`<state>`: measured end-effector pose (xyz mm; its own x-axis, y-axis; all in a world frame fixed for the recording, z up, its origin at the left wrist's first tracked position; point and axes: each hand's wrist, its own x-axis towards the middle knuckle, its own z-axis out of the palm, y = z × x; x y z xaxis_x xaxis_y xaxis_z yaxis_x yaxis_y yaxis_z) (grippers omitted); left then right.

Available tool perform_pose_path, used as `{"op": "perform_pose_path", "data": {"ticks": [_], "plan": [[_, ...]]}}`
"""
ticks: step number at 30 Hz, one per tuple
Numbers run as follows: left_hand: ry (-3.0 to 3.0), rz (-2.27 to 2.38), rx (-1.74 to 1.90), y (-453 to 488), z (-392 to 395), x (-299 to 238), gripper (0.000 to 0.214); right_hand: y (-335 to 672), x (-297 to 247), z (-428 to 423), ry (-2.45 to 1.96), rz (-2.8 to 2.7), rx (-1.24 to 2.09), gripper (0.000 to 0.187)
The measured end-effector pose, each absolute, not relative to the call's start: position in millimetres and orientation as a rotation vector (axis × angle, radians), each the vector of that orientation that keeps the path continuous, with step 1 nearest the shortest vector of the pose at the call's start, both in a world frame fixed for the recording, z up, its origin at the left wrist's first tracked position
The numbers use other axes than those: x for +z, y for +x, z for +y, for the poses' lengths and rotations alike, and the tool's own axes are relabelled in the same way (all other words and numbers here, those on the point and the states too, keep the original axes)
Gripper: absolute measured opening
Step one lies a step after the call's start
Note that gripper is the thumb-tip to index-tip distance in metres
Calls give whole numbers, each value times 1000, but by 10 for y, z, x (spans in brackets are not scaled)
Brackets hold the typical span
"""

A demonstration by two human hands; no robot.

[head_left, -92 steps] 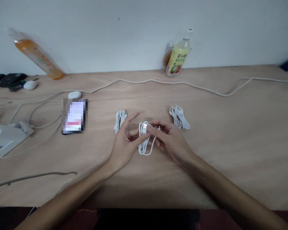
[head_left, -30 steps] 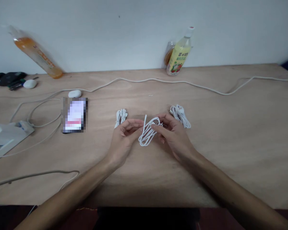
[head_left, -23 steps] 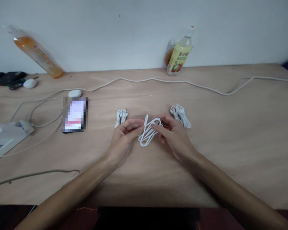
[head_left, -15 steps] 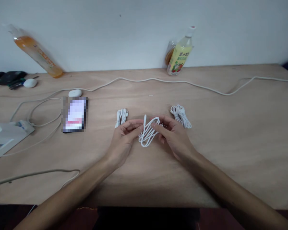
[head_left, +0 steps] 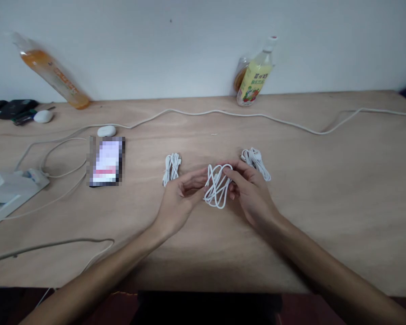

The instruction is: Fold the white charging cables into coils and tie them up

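Between my hands is a loosely coiled white cable [head_left: 218, 189], its loops crossing one another. My right hand [head_left: 255, 194] pinches the right side of the coil, thumb on top and fingers behind. At the coil's left side, my left hand [head_left: 177, 198] has its thumb and fingers around the edge of the loops; its fingertips are partly hidden by the cable. One bundled white cable [head_left: 172, 166] lies on the table just beyond my left hand. Another white cable bundle [head_left: 256, 162] lies beyond my right hand.
A long white cord [head_left: 219, 112] crosses the wooden table [head_left: 341, 203]. On the left are a blurred-out phone [head_left: 107, 160], a white case [head_left: 106, 131], a white box [head_left: 6, 198] and an orange drink bottle [head_left: 59, 79]. A yellow-labelled bottle [head_left: 255, 79] stands by the wall.
The coil has shifted slightly right, and its loops are arranged differently, with the upright strand now folded into a loop. My left hand has followed it to the right.
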<state>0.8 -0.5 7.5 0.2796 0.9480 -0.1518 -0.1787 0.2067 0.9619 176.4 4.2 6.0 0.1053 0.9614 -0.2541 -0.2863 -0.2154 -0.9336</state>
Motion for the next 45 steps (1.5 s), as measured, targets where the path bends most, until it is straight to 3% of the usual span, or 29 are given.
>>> {"op": "perform_pose_path", "data": {"ticks": [7, 14, 31, 45], "plan": [[818, 910, 942, 15, 8, 27, 23, 1761, 93, 26, -1183, -693, 1507, 31], [788, 839, 825, 15, -7, 82, 28, 1779, 163, -1, -1121, -749, 1613, 24], [746, 816, 947, 22, -7, 106, 29, 1766, 177, 16, -1127, -661, 1605, 30], [1096, 960, 919, 3, -19, 140, 27, 1778, 107, 44, -1215, -664, 1505, 25]]}}
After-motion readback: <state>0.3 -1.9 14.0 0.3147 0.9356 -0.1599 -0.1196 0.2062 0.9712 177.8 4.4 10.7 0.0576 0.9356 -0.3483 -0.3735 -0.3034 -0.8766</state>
